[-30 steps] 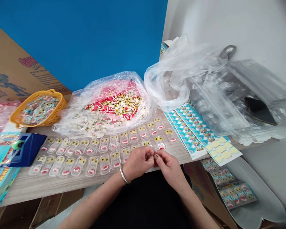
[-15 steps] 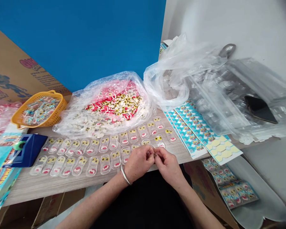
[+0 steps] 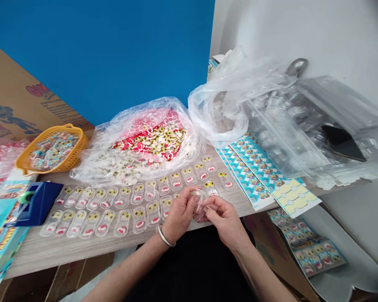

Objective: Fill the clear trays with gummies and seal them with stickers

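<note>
We have the clear plastic case (image 3: pixel 199 203) at the near edge of the desk (image 3: pixel 34 253), fingers of our left hand (image 3: pixel 180 212) and right hand (image 3: pixel 223 216) clamped on it; likely light, slick, easily dented, best pinched by its rim.

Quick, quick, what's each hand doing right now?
Left hand: closed, holding a clear plastic piece.
Right hand: fingers bent, at that same piece; whether they grip it can't be told.

The clothing (image 3: pixel 192 268) is black, the bangle (image 3: pixel 164 239) silver.
</note>
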Available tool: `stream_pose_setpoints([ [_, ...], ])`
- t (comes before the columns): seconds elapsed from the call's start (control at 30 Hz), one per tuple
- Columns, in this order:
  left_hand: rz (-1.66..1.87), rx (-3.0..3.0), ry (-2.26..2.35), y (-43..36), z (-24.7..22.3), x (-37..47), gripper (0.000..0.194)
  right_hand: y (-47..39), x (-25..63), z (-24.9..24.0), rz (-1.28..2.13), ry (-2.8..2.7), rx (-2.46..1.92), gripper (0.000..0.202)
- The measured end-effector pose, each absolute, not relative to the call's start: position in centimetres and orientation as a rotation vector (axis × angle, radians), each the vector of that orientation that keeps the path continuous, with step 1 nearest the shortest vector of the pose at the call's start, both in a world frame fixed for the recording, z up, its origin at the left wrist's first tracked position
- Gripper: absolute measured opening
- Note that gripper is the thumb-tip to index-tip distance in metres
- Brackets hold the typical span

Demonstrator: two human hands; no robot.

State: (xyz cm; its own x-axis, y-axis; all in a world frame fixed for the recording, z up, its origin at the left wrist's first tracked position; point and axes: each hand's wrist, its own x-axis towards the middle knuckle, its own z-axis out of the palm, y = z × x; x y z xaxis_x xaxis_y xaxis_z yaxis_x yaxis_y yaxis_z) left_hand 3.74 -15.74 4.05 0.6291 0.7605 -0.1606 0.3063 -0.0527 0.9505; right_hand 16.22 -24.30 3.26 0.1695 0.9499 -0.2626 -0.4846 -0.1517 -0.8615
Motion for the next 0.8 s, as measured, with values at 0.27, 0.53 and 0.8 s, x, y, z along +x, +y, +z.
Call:
stream_pose_setpoints([
  [0.27, 0.429, 1.576, 0.904, -16.4, 3.3, 4.2, 0.033, -24.6, 15.9, 2.5, 1.292, -0.539, -1.164, 0.017],
  [0.53, 0.466, 1.639, 1.024, -16.9, 3.9, 5.2, 0.039, -23.9, 15.0, 1.9, 0.924, -0.736, -1.651, 0.018],
  [0.8, 0.551, 1.113, 0.973, -16.7, 3.7, 5.8, 0.050, -22.0, 15.9, 2.4, -0.220, -1.524, -2.226, 0.034],
])
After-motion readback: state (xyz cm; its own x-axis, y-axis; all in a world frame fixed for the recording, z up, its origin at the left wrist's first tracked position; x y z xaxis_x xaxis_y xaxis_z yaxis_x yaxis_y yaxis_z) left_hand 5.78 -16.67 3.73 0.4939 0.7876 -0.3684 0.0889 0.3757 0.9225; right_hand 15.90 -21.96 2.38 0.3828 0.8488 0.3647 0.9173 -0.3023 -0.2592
